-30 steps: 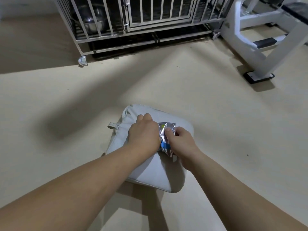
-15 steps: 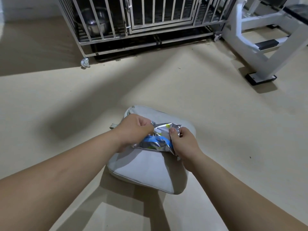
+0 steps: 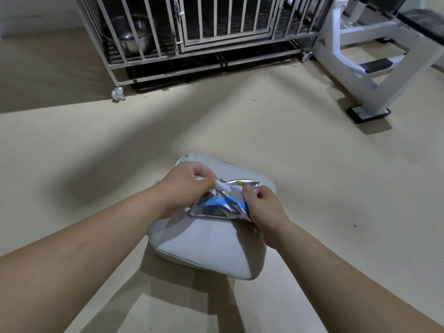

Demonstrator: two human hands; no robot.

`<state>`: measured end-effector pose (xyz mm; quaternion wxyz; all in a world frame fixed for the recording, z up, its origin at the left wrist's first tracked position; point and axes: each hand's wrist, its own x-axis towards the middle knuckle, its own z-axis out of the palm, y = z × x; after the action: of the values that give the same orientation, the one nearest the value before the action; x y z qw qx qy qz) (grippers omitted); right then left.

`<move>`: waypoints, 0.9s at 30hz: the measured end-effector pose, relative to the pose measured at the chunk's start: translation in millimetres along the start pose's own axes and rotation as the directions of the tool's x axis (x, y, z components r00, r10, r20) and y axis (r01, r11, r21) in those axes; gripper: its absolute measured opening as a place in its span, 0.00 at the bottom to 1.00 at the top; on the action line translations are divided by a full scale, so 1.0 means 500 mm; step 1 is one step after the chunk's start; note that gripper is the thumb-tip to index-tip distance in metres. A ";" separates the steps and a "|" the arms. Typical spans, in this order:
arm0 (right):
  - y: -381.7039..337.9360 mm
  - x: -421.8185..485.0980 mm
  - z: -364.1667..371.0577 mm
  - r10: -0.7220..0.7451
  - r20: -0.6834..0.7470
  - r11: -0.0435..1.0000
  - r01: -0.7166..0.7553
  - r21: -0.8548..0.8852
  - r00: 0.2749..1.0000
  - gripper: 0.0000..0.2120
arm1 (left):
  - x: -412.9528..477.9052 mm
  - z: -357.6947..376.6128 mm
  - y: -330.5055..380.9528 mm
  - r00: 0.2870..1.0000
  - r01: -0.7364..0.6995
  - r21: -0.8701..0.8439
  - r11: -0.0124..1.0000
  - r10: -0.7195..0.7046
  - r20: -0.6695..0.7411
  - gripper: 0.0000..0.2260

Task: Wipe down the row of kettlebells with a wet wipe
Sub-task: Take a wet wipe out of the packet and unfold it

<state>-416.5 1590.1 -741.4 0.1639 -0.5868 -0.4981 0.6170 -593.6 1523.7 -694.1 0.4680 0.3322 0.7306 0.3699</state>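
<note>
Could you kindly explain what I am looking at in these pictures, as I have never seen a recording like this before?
There is no machine here: a person works with bare hands, and every picture comes from one wide-angle camera worn on the head, looking forward and down. That is why both forearms reach in from the bottom edge. The left hand pinches a white wet wipe that sticks out of a silvery packet with blue print; the right hand pinches the packet's right edge. Under them a pale grey cushion lies on the beige floor. Behind stand a metal cage with a steel bowl inside, and a white bench frame at the right. No kettlebells are in view.
</note>
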 end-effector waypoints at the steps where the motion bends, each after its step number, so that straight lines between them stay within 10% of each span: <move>1: 0.000 -0.002 0.001 -0.008 -0.011 1.000 0.008 -0.004 1.000 0.16 | -0.001 0.003 0.006 0.992 -0.113 0.203 0.973 0.124 -0.038 0.05; 4: 0.001 -0.004 0.006 -0.040 -0.045 0.999 0.039 -0.038 0.998 0.16 | -0.004 0.021 0.027 0.899 -0.386 0.568 0.727 0.435 0.055 0.10; 8: 0.001 -0.006 0.007 -0.077 -0.070 0.994 0.071 -0.087 0.995 0.15 | -0.002 0.045 0.035 0.889 -0.317 0.850 0.420 0.444 0.113 0.09; 13: -0.001 -0.008 0.005 -0.089 -0.037 0.991 0.084 -0.105 0.995 0.15 | -0.009 0.059 0.041 0.907 -0.251 0.858 0.449 0.419 0.046 0.02; 18: -0.003 -0.007 0.003 -0.071 -0.041 0.992 0.066 -0.105 0.997 0.16 | 0.004 0.036 0.052 0.956 -0.149 0.664 0.732 0.278 -0.091 0.05; 22: -0.009 -0.007 -0.001 -0.044 -0.050 0.993 0.038 -0.109 0.998 0.16 | -0.003 0.011 0.073 0.989 -0.020 0.131 0.991 0.038 -0.142 0.06; 27: -0.013 -0.004 0.002 -0.024 -0.042 0.992 0.018 -0.123 0.999 0.16 | 0.004 -0.015 0.074 0.988 0.096 -0.351 0.931 -0.132 -0.080 0.07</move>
<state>-419.1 1591.1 -735.4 0.1448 -0.6037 -0.5376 0.5706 -595.9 1542.3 -661.2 0.5016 0.1823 0.6953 0.4813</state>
